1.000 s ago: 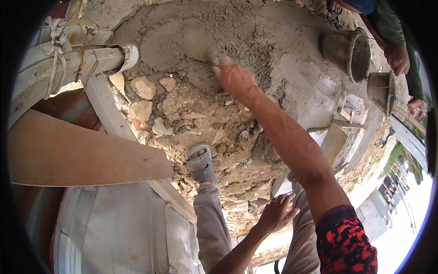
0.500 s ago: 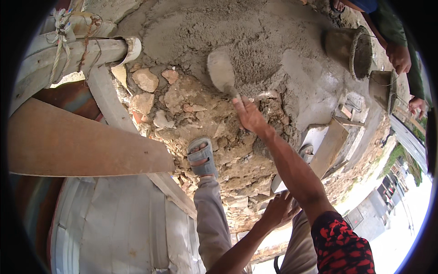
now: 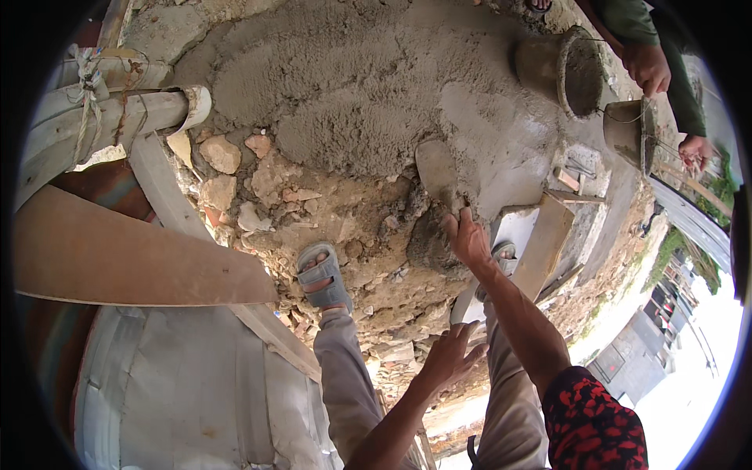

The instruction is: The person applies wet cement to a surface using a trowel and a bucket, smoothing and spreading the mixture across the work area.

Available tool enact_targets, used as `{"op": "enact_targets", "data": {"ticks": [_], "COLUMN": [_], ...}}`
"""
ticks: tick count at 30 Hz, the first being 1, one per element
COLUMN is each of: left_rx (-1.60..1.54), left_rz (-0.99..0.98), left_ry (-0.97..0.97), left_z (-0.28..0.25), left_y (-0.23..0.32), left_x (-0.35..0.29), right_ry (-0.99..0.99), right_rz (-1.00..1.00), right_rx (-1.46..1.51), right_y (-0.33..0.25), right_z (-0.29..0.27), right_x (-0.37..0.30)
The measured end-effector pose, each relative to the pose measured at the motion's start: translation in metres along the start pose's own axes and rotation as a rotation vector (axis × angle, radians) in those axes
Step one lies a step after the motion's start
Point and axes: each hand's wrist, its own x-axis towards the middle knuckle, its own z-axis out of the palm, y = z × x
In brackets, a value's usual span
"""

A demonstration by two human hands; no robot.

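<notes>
My right hand grips the handle of a trowel, fingers wrapped round it. Its mortar-coated blade lies at the near edge of a wide spread of wet grey mortar. The mortar is rough on the left and smoother on the right. Closer to me, my left hand hovers beside my right leg with its fingers apart and nothing in it. Between the mortar and my sandalled left foot lies rubble of stones and broken pieces.
At the far right another person's hand is by the wire handle of a mortar-smeared bucket; a second bucket is beside it. A wooden board stands by my right foot. Tied poles, a brown panel and metal sheets fill the left.
My right hand has drawn the trowel nearer and to the right over the mortar. My left hand has come away from my right leg, fingers spreading. The view has shifted slightly.
</notes>
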Motion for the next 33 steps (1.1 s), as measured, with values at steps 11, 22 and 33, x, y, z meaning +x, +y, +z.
{"op": "enact_targets", "data": {"ticks": [11, 22, 33], "left_rx": [0.053, 0.128, 0.081], "left_rz": [0.111, 0.011, -0.012], "left_ry": [0.126, 0.025, 0.027], "left_z": [0.037, 0.053, 0.059], "left_y": [-0.027, -0.026, -0.017], "left_x": [0.005, 0.015, 0.021], "right_ry": [0.195, -0.064, -0.286], "right_rz": [-0.781, -0.370, -0.292], "right_rx": [-0.489, -0.025, 0.222], "right_y": [-0.058, 0.065, -0.099], "right_z": [-0.105, -0.060, -0.071], "right_x": [0.204, 0.047, 0.184]}}
